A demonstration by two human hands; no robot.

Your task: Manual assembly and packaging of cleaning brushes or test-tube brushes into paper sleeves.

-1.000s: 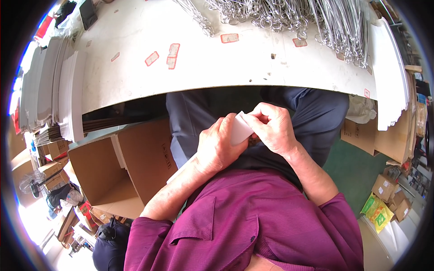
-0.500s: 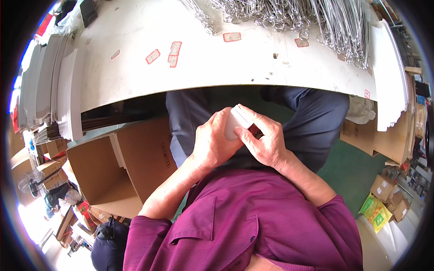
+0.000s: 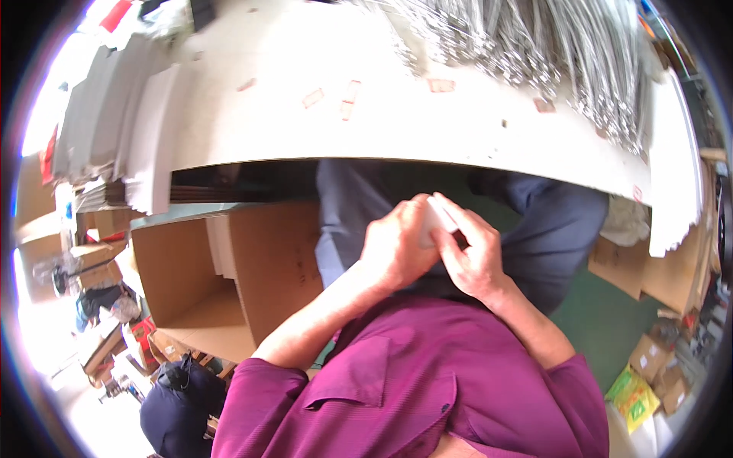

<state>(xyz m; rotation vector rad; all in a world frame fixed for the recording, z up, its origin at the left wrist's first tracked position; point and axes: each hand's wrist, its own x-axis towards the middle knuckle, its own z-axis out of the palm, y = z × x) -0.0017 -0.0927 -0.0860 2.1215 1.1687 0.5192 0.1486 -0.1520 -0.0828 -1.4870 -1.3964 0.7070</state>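
Fingers (image 3: pixel 467 218) hold a white piece (image 3: pixel 432 223); red-edged labels (image 3: pixel 440 85) too blurred to read

I see the left hand (image 3: pixel 401 243) and right hand (image 3: pixel 475 256) near centre, gripping a white piece (image 3: pixel 435 221) between them above the trousers (image 3: pixel 553 237). Metal wires (image 3: pixel 527 49) lie on the table (image 3: pixel 256 126) between 1 and 2 o'clock; white sheets (image 3: pixel 151 133) stand at 10, an open carton (image 3: pixel 276 263) at 8, a yellow bag (image 3: pixel 634 398) at 4.
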